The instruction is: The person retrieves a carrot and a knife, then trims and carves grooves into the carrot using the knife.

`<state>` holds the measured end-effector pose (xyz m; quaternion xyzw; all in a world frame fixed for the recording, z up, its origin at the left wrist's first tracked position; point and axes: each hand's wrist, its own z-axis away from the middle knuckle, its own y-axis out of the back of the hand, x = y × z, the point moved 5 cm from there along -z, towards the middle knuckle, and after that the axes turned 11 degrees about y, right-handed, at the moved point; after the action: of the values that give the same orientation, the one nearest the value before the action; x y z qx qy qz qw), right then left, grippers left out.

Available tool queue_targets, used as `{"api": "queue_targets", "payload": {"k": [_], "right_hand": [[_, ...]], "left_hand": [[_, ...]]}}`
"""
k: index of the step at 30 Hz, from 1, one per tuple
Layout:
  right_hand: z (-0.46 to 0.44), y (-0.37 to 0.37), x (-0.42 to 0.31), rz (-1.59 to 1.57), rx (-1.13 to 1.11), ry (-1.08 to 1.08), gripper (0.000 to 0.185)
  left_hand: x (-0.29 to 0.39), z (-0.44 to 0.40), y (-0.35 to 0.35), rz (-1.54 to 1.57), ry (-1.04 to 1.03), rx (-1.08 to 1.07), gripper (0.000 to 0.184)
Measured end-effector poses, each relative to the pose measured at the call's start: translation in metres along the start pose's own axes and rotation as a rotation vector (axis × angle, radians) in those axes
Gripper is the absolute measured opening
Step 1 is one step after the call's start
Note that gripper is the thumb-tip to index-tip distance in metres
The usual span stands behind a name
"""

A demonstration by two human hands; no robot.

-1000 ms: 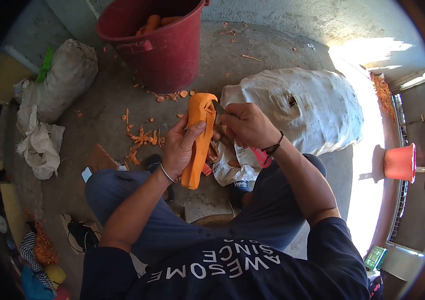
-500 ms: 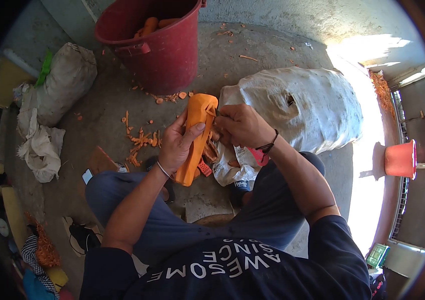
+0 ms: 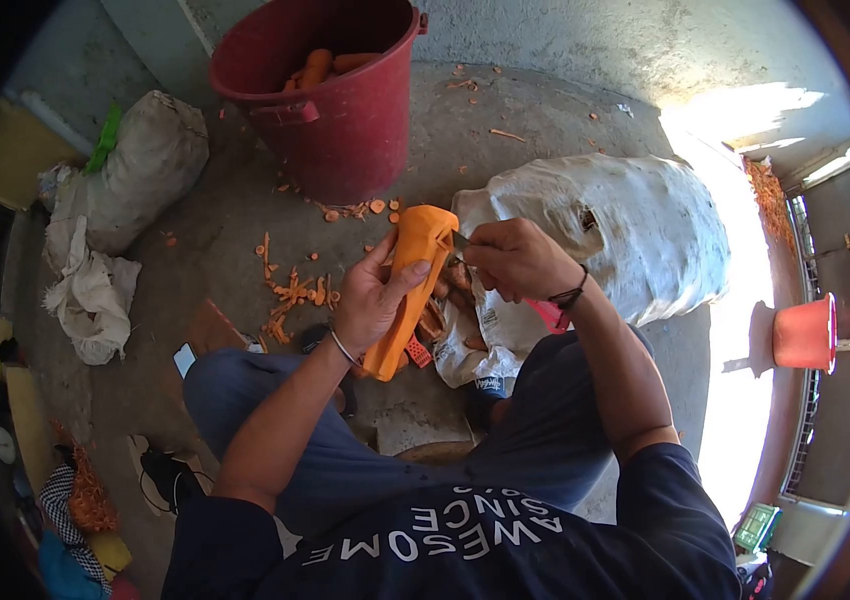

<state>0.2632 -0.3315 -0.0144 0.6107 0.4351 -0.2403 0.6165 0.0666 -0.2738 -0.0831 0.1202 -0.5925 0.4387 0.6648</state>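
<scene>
Head view: grasping peeled carrot (image 3: 413, 310) in left hand (image 3: 370, 305), tilted above middle of floor (image 3: 505, 100); clenching knife (image 3: 460, 240) in right hand (image 3: 517, 258), set at carrot's upper end. Noting near floor's far edge: red bucket (image 3: 350, 145) containing more carrots (image 3: 317, 68).

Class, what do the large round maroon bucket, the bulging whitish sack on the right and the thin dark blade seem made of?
Large round maroon bucket: probably moulded plastic, dull; body and handle share one colour.
Bulging whitish sack: likely woven plastic, faintly shiny; its skin creases, weave unclear.
Thin dark blade: perhaps dull metal, being thin; only a sliver shows beside the right hand.
</scene>
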Motion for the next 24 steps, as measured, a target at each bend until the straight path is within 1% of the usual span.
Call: {"api": "queue_targets", "payload": {"k": [1,2,3,4,6,7,8,11,12,13,14,16,20,22,24], "right_hand": [[0.004,0.0,0.006,-0.193,-0.004,-0.285,0.028],[0.006,0.005,-0.002,-0.195,-0.011,-0.283,0.028],[0.009,0.014,-0.007,-0.252,0.039,-0.323,0.027],[0.012,0.023,-0.01,-0.306,0.085,-0.359,0.026],[0.008,0.031,-0.007,-0.279,0.113,-0.341,0.023],[0.006,0.032,0.002,-0.297,0.21,-0.318,0.022],[0.006,0.033,0.01,-0.314,0.313,-0.308,0.021],[0.005,0.024,0.026,-0.372,0.399,-0.329,0.022],[0.005,0.024,0.029,-0.418,0.452,-0.33,0.023],[0.006,0.024,0.032,-0.415,0.441,-0.315,0.024],[0.006,0.024,0.032,-0.418,0.447,-0.315,0.024],[0.004,0.023,0.029,-0.418,0.413,-0.298,0.025],[0.004,0.017,0.032,-0.368,0.393,-0.303,0.027],[0.005,0.015,0.03,-0.342,0.382,-0.318,0.033],[0.006,0.015,0.026,-0.348,0.383,-0.302,0.031]], "left_hand": [[0.0,-0.002,0.008,0.001,-0.004,0.007,0.064],[-0.001,-0.006,0.023,-0.046,0.053,0.067,0.063],[-0.002,-0.008,0.035,-0.091,0.11,0.128,0.062],[0.006,-0.006,0.037,-0.083,0.104,0.142,0.062],[0.027,0.001,0.046,-0.079,0.055,0.208,0.055],[0.03,0.0,0.036,-0.068,-0.154,0.17,0.056],[0.034,0.003,0.03,-0.269,-0.276,0.197,0.058],[0.038,0.009,0.016,-0.261,-0.269,0.155,0.057],[0.035,0.009,0.017,-0.12,-0.081,0.068,0.054],[0.028,0.01,0.016,0.016,0.109,-0.018,0.053],[0.025,0.009,0.016,0.012,0.112,-0.02,0.053],[0.009,0.007,0.016,0.146,0.282,-0.004,0.054],[0.008,0.011,0.007,0.098,0.241,-0.003,0.053],[0.006,0.013,0.004,0.144,0.273,-0.028,0.052],[0.007,0.014,0.001,0.154,0.276,-0.056,0.052]]}}
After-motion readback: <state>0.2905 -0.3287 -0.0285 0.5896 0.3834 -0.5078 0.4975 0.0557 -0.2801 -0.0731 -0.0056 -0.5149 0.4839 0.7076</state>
